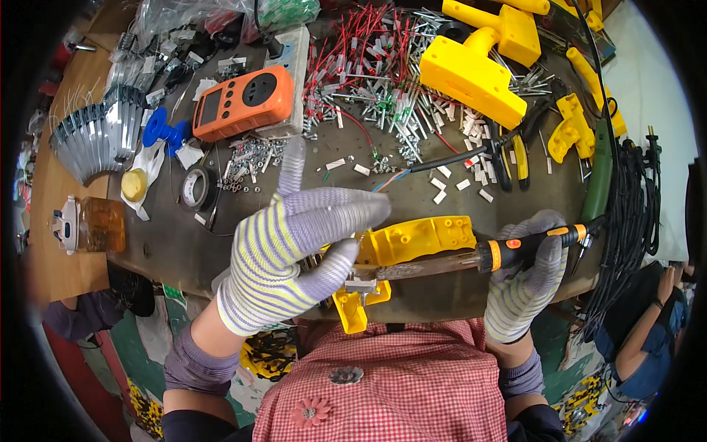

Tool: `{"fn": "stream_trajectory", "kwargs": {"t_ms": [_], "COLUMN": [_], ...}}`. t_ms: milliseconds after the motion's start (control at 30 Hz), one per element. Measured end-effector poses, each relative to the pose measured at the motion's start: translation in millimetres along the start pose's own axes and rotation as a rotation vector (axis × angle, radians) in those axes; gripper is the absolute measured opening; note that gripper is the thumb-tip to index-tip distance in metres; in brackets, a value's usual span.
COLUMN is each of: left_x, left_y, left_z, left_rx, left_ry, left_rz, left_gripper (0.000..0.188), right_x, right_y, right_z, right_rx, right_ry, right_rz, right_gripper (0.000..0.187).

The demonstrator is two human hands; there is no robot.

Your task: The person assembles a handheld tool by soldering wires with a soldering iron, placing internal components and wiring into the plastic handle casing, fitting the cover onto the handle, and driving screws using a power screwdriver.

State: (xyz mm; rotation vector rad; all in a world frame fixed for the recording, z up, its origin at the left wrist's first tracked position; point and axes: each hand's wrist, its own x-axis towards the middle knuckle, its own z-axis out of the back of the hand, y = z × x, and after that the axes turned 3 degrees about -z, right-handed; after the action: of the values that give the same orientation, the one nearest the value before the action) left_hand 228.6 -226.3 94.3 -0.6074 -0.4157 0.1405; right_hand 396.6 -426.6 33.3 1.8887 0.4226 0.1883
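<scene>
1. Head view, near middle: yellow plastic shell (423, 241) at the surface's (173, 247) near edge, inner side up with ribs and pegs showing, small metal part (361, 285) by its left end. Likely laid that way so the inside stays reachable.
2. Head view, left: the left hand (291, 247), in a striped glove, is curved over the shell's left end, thumb by the metal part, one finger stretched out to the far side. Can't tell if it grips anything; contact hidden. Probably steadying.
3. Head view, right: the right hand (526, 276) is wrapped round the black-and-orange handle of a long tool (515, 250), shaft pointing left across the shell to the metal part. Presumably held low and sideways for a straight line in.
4. Head view, far: orange meter (247, 103), red wires (361, 44), another yellow housing (471, 77). Bulky stuff sits back, apparently to keep the near strip workable.
5. Head view, room: bare patch left of the left hand, reaching toward the bottle (101, 225). Far side of the shell tighter: grey cable (445, 160) and loose white pieces (440, 197) just beyond. Right side hemmed by black cords (633, 199) hanging at the edge; near edge drops to the checked apron (398, 376), little slack there.
</scene>
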Motion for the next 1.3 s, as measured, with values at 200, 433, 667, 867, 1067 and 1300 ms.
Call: {"fn": "stream_trajectory", "kwargs": {"t_ms": [200,433,667,867,1067,1300], "left_x": [-15,-12,-8,-17,-19,-18], "left_y": [14,13,4,4,5,0], "left_z": [-13,-12,-3,-5,-9,-9], "left_rx": [-0.471,-0.367,-0.214,-0.198,-0.188,-0.132], "left_ry": [-0.045,0.001,0.063,0.084,0.014,0.004], "left_rz": [0.226,0.182,0.109,0.094,0.096,0.095], "left_gripper": [0.033,0.045,0.049,0.052,0.054,0.051], "right_x": [-1,2,0,2,6,4], "right_y": [2,-3,1,2,3,0], "right_z": [-3,0,-4,-3,-1,-9], "right_rx": [-0.007,0.029,-0.014,-0.019,0.086,0.047], "right_ry": [-0.029,-0.023,-0.034,-0.014,0.032,0.001], "right_rz": [-0.012,0.037,0.013,0.045,0.065,0.094], "right_gripper": [0.042,0.044,0.045,0.043,0.038,0.036]}}
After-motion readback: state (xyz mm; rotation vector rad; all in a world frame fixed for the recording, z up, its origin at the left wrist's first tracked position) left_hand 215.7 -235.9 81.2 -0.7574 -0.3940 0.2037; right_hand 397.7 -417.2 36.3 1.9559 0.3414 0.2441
